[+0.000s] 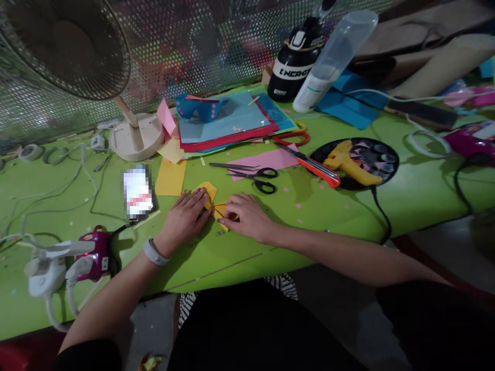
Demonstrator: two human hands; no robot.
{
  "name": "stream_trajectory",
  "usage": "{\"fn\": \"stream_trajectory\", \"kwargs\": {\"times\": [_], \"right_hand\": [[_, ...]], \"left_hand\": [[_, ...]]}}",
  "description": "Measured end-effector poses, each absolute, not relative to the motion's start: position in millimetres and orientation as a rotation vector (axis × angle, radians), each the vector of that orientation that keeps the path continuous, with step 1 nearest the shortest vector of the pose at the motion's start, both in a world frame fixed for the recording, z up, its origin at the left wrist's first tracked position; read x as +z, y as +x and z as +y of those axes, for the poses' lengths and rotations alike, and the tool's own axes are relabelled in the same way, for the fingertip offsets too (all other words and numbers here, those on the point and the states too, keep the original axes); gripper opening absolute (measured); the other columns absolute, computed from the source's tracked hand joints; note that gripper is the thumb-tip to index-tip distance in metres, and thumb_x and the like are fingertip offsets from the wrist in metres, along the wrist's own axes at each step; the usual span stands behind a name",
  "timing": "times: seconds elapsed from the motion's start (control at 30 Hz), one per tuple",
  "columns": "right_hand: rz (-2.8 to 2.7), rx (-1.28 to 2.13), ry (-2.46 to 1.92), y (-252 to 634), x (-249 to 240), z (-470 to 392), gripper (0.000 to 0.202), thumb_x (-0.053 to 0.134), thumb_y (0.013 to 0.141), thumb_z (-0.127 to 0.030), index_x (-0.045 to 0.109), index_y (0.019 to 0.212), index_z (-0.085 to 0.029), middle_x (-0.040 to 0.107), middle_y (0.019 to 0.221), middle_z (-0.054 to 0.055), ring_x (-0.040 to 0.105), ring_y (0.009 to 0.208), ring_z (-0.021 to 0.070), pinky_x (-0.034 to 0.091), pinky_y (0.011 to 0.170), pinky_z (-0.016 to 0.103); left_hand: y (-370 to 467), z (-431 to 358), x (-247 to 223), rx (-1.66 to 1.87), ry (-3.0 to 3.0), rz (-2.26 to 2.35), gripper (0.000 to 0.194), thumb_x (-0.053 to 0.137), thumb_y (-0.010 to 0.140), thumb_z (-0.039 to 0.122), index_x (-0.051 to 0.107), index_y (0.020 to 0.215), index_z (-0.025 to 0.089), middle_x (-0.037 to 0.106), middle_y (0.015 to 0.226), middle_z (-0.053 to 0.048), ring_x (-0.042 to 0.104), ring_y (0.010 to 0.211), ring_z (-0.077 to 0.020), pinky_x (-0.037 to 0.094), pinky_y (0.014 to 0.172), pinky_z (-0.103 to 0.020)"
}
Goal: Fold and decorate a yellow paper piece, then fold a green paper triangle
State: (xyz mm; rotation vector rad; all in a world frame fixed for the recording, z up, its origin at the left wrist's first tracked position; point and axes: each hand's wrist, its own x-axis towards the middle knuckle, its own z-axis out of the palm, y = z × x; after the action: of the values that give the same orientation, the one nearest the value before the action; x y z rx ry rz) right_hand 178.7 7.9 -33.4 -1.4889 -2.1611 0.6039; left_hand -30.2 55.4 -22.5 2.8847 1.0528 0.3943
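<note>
A folded yellow-orange paper piece [208, 190] lies on the green tabletop [216, 263] between my two hands. My left hand [186, 216] rests palm down on its left side, fingers lying nearly flat. At its right side, my right hand [245, 215] pinches a part of the paper between thumb and fingers. Just beyond my right hand are black-handled scissors [265, 180] and dark tweezers [234, 166], partly over a pink paper strip [263, 161]. A flat yellow sheet [170, 176] sits beyond my left hand.
Left are a phone [138, 191], a fan [135, 136], cables and a purple power block [94, 252]. Behind stand stacked coloured sheets [232, 121] and a black bottle [292, 67]. Right lie a red cutter [319, 172] and a yellow glue gun [351, 165] on a black tray [392, 162].
</note>
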Motion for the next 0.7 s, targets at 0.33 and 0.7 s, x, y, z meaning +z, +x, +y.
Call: {"fn": "stream_trajectory", "kwargs": {"times": [0.33, 0.7], "right_hand": [[-2.182, 0.615, -1.491, 178.4, -29.5, 9.8, 0.024, 0.07, 0.084, -0.03, 0.057, 0.067, -0.018, 0.057, 0.078, 0.002, 0.049, 0.083, 0.0185, 0.032, 0.075, 0.032], [-2.172, 0.642, -1.527, 177.7, -28.8, 10.0, 0.024, 0.07, 0.083, -0.031, 0.058, 0.067, -0.019, 0.058, 0.079, 0.002, 0.05, 0.085, 0.0189, 0.032, 0.075, 0.033]], "left_hand": [[-28.4, 54.4, -23.4, 0.429, 2.905, 1.067, 0.043, 0.045, 0.098, 0.038, 0.056, 0.129, 0.011, 0.058, 0.136, -0.013, 0.054, 0.127, -0.0259, 0.041, 0.111, -0.048], [-27.8, 53.1, -22.1, 0.372, 2.89, 1.092, 0.044, 0.043, 0.099, 0.039, 0.054, 0.132, 0.012, 0.056, 0.138, -0.013, 0.052, 0.13, -0.0257, 0.039, 0.111, -0.049]]}}
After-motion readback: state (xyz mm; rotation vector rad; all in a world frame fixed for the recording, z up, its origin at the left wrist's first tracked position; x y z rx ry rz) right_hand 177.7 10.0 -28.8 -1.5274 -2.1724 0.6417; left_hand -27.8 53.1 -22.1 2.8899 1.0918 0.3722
